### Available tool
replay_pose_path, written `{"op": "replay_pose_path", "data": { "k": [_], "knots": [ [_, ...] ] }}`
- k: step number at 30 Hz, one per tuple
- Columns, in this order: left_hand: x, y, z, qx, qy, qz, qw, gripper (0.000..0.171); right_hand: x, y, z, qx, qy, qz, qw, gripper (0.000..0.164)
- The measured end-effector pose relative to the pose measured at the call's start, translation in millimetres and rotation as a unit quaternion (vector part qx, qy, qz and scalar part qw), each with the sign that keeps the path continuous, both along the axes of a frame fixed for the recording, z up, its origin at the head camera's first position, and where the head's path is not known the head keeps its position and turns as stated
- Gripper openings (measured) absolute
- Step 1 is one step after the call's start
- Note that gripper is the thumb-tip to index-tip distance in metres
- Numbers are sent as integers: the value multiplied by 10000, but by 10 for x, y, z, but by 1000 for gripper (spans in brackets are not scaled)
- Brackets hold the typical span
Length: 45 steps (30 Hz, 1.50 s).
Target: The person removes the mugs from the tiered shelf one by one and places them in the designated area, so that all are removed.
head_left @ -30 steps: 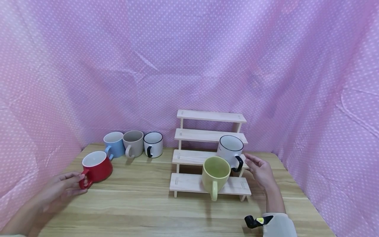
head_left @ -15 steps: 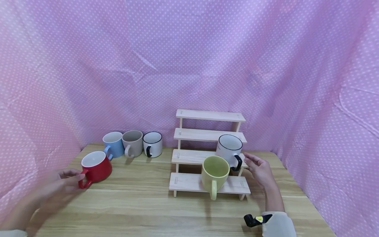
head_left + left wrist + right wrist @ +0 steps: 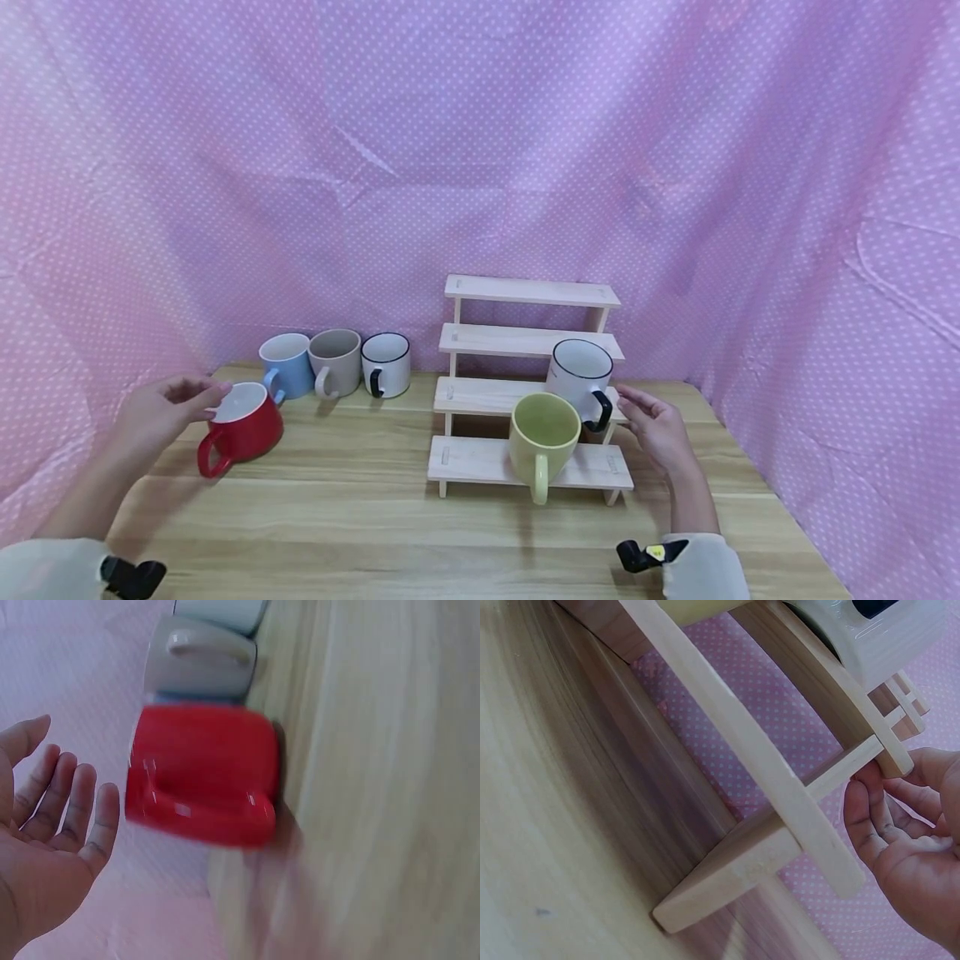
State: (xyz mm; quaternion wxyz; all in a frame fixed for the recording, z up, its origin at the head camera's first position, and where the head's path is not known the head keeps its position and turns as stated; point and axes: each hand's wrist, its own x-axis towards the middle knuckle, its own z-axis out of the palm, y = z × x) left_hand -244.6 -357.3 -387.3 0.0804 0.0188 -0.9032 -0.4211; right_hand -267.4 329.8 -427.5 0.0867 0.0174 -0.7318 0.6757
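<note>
In the head view a red mug with a white inside stands at the left of the table, its handle turned toward me. My left hand is beside and above its rim; the left wrist view shows the fingers loosely bent and apart from the mug. On the right, my right hand pinches the end of the second board of a wooden tiered stand, thumb and fingers around the edge. A yellow-green mug sits on the lowest board. Behind it, a white mug with a black handle rests on the second.
Left of the stand, a blue mug, a grey-beige mug and a smaller white black-rimmed mug stand in a row at the back. A pink dotted curtain closes off the table's back and sides.
My left hand has let go of the red mug's handle and moved up toward its rim. The red mug stays in place. My right hand keeps its hold on the stand.
</note>
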Motion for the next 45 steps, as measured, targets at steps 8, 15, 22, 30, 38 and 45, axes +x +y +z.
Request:
{"op": "replay_pose_path", "data": {
  "k": [8, 15, 22, 30, 38, 45],
  "knots": [
    [-143, 448, 161, 43, 67, -272, 9996, 59, -2, -12, 10, -103, -14, 71, 9999, 51],
    [-252, 883, 326, 233, 1, -567, 9981, 62, -9, -8, -6, 14, 47, 42, 10000, 50],
    [-423, 1289, 420, 536, 334, -983, 9932, 54, -21, 4, -16, 92, 16, 5, 10000, 49],
    [-576, 1776, 566, 137, 659, -1441, 9873, 38, 16, 0, 7, 136, -45, -52, 9999, 52],
    [-586, 2211, 739, -107, 881, -1913, 9775, 34, -1, -2, -9, -25, 101, 113, 9999, 55],
    [-613, 2538, 798, -63, 1029, -2343, 9667, 28, -13, 19, -34, -120, 94, 109, 9998, 56]
  ]
}}
